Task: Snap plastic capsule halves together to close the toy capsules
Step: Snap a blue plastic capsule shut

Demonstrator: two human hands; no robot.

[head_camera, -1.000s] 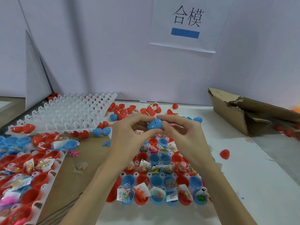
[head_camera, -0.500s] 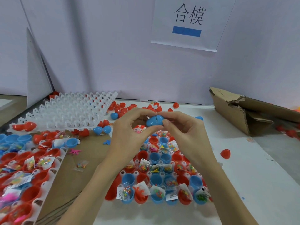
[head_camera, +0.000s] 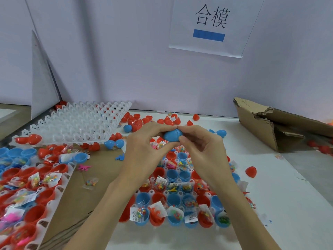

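A white paper sign (head_camera: 207, 26) bearing black characters and a blue bar hangs on the pale partition wall (head_camera: 117, 51), a torn cardboard box (head_camera: 266, 127) lies open at right, and a brown cardboard sheet (head_camera: 75, 195) lies flat at left.

A single head-worn wide-angle view looks forward and down from the near edge of the worktable (head_camera: 281, 192), from above and close behind the person's forearms, which enter from the bottom of the frame. It faces the far partition wall (head_camera: 126, 60), where a paper sign (head_camera: 210, 26) hangs high and right of centre. The left hand (head_camera: 144, 150) and right hand (head_camera: 203, 150) sit near mid-frame, close to the lens. Straight lines bow at the edges. No second view shares the scene.
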